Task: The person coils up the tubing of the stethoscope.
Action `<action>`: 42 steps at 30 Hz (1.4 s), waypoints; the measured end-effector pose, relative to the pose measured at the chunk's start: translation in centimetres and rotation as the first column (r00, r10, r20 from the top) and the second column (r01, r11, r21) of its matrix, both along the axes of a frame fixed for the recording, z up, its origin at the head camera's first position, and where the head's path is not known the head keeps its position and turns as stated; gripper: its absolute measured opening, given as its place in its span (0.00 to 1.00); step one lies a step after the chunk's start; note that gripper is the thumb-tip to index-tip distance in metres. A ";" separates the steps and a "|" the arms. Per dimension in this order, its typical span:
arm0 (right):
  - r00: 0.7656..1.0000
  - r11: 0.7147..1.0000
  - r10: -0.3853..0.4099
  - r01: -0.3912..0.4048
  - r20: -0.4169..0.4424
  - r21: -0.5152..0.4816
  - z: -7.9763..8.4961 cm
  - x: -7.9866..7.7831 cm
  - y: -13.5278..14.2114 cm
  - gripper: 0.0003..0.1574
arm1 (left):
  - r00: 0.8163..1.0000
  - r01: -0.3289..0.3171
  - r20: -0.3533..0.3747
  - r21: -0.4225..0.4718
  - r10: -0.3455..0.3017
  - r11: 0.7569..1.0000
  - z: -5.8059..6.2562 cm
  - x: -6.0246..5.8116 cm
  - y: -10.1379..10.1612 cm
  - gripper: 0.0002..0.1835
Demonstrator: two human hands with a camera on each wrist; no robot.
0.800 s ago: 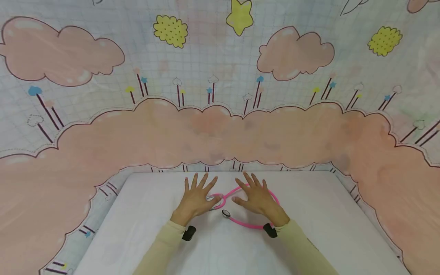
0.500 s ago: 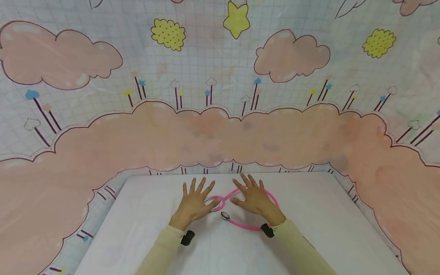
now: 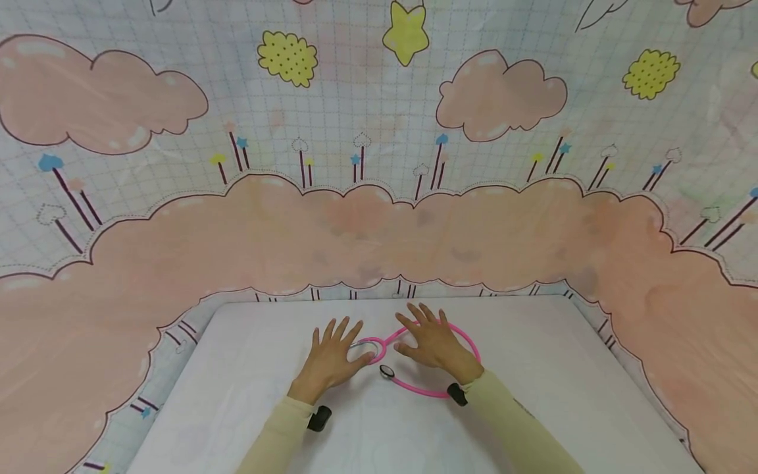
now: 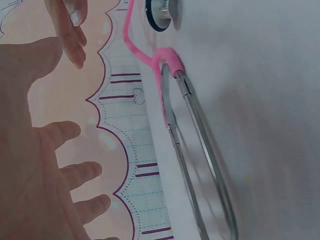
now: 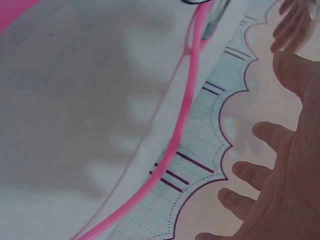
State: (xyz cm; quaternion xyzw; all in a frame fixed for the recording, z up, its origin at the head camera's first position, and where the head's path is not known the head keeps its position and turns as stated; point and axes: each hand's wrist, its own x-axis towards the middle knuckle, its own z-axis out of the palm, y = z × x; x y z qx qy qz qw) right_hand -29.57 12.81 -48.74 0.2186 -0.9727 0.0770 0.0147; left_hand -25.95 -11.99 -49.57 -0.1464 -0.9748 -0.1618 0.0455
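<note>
A stethoscope with pink tubing (image 3: 419, 391) lies on the white table, its tube looped toward the right. Its round chest piece (image 3: 387, 371) faces the gap between the hands. The metal ear tubes (image 4: 207, 150) show fully in the left wrist view; in the head view the left hand partly covers them. My left hand (image 3: 329, 359) is held above the table with fingers spread, over the headset end. Fingers spread too, my right hand (image 3: 437, 345) hovers over the tube loop (image 5: 182, 120) and hides part of it. Neither hand holds anything.
The white table (image 3: 225, 388) has its back edge just beyond the fingertips. Behind and around it hangs a cloth (image 3: 379, 230) printed with clouds and stars. A black wrist camera (image 3: 320, 419) sits under the left wrist, another (image 3: 457, 394) under the right.
The left hand has come slightly back toward the body and left, uncovering more of the ear tubes. The right hand has shifted a little left. The stethoscope lies as before; the head view tilted slightly.
</note>
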 end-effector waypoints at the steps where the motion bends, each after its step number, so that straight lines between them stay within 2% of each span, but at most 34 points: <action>1: 1.000 1.000 0.000 0.000 -0.004 0.003 -0.1 -0.1 0.0 0.44 | 1.000 0.000 0.003 0.002 0.000 1.000 -0.2 0.0 -0.1 0.41; 8: 1.000 1.000 -0.008 0.008 -0.021 0.009 -0.6 -0.7 -0.3 0.42 | 1.000 -0.007 0.009 0.020 0.007 1.000 -1.5 0.1 -0.4 0.41; 18: 1.000 1.000 0.002 -0.001 -0.006 0.015 -1.4 -1.7 -0.9 0.43 | 0.999 -0.023 0.037 0.086 0.020 0.996 -2.7 -0.1 -1.0 0.39; 28: 1.000 1.000 0.004 -0.004 0.000 0.007 -2.3 -2.4 -1.2 0.38 | 0.996 -0.045 0.084 0.146 0.032 0.988 -3.0 0.0 -1.5 0.39; 36: 1.000 1.000 0.008 -0.008 0.005 -0.017 -2.8 -2.7 -1.5 0.27 | 0.992 -0.073 0.117 0.171 0.053 0.982 -3.2 -0.5 -2.1 0.37; 42: 0.999 0.999 0.024 -0.025 -0.035 -0.021 -2.9 -2.7 -1.6 0.20 | 0.996 -0.061 0.081 0.166 0.048 0.984 -3.8 -1.0 -2.9 0.32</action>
